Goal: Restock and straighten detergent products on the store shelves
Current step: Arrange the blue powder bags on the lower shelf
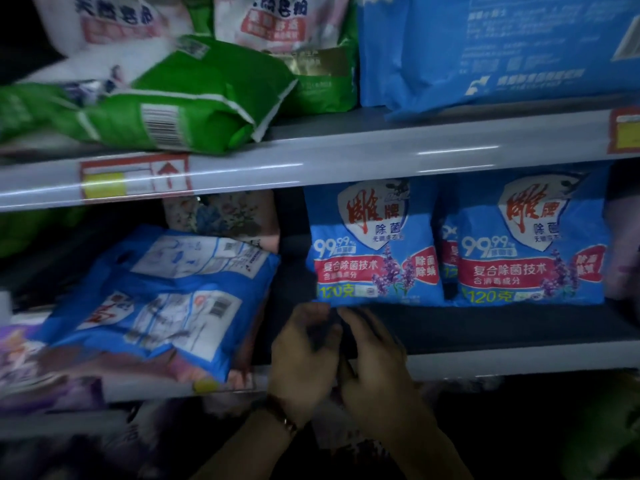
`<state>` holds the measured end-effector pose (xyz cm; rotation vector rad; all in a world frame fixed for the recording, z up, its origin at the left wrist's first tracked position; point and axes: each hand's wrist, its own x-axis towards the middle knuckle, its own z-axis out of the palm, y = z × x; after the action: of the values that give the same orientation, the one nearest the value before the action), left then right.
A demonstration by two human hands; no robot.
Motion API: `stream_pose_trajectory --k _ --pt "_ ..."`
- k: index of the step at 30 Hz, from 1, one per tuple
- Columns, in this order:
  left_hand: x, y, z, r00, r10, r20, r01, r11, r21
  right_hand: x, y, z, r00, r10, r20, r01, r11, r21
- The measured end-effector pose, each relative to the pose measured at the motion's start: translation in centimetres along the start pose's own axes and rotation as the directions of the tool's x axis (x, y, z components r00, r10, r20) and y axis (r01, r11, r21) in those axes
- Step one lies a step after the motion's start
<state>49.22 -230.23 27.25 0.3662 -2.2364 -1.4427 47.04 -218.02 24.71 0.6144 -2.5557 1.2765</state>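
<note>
Both hands at mid shelf [485,362] edge: left hand [304,358] & right hand [374,358] curled together, maybe holding sth dark, can't tell. 2 blue detergent bags [374,251] upright just behind; another blue bag [156,299] lying flat at left.

- The upper shelf [381,147] is grey, with a clear price strip along its front edge holding a red and yellow price tag [135,176] at the left.
- On it a green detergent bag [194,98] lies flat, barcode outward; behind it stand green and white bags [284,36], and to the right a large blue bag [502,46].
- The lower shelf [502,344] carries two upright blue bags [374,244] [530,244], side by side and touching.
- At its left a blue bag [162,299] lies tilted, back side up, over purple packs [34,368].
</note>
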Motion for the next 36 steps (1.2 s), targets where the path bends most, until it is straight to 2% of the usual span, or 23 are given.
stream_pose_trajectory --k 3,6,9,11,14,16,19,23,25,29,32,34,36 --pt "-3.6 0.2 -4.0 0.998 0.019 -0.053 -0.02 1.0 -0.014 -1.2 -3.8 0.9 0.997 -0.066 0.04 0.058 0.985 0.165" --pt "-5.1 -1.0 -8.1 0.953 -0.209 -0.219 0.176 0.971 -0.159 -2.8 -7.8 2.3 0.987 -0.141 0.075 0.121 0.966 0.229" --pt "-4.6 -1.7 -12.1 0.825 -0.469 -0.316 0.386 0.876 -0.291 -4.2 -9.7 4.5 0.966 -0.203 0.158 0.167 0.962 0.218" --pt "-3.7 -2.1 -14.3 0.773 -0.575 -0.267 0.445 0.792 -0.419 -4.7 -9.9 5.7 0.958 -0.212 0.194 0.173 0.964 0.2" --pt "-1.9 -2.9 -16.0 0.807 -0.573 -0.14 0.451 0.753 -0.478 -4.7 -10.0 6.5 0.953 -0.209 0.22 0.174 0.971 0.166" --pt "-0.6 -3.0 -16.6 0.8 -0.59 -0.108 0.461 0.721 -0.517 -4.6 -9.8 6.8 0.952 -0.208 0.226 0.177 0.972 0.152" --pt "0.8 -3.1 -17.4 0.734 -0.679 -0.002 0.523 0.567 -0.636 -4.5 -9.4 7.1 0.96 -0.178 0.215 0.149 0.978 0.144" --pt "1.7 -3.9 -17.7 0.729 -0.677 0.1 0.597 0.558 -0.577 -4.0 -9.2 7.4 0.963 -0.155 0.22 0.117 0.977 0.176" --pt "2.1 -3.8 -17.7 0.754 -0.654 0.06 0.562 0.595 -0.575 -3.6 -9.1 7.4 0.967 -0.148 0.207 0.112 0.978 0.178" --pt "1.9 -2.9 -16.8 0.821 -0.549 -0.16 0.369 0.723 -0.584 -3.1 -9.3 7.3 0.973 -0.17 0.158 0.137 0.971 0.198" --pt "1.1 -1.3 -14.7 0.893 -0.396 -0.214 0.239 0.82 -0.52 -2.6 -8.8 7.2 0.983 -0.136 0.126 0.085 0.934 0.347" --pt "0.0 -0.5 -13.1 0.93 -0.28 -0.238 0.161 0.893 -0.42 -2.5 -8.0 6.9 0.991 -0.107 0.08 0.062 0.896 0.439" --pt "-1.4 0.4 -11.3 0.958 -0.147 -0.246 0.083 0.964 -0.252 -1.9 -7.2 8.3 0.998 -0.06 0.028 0.045 0.931 0.363"
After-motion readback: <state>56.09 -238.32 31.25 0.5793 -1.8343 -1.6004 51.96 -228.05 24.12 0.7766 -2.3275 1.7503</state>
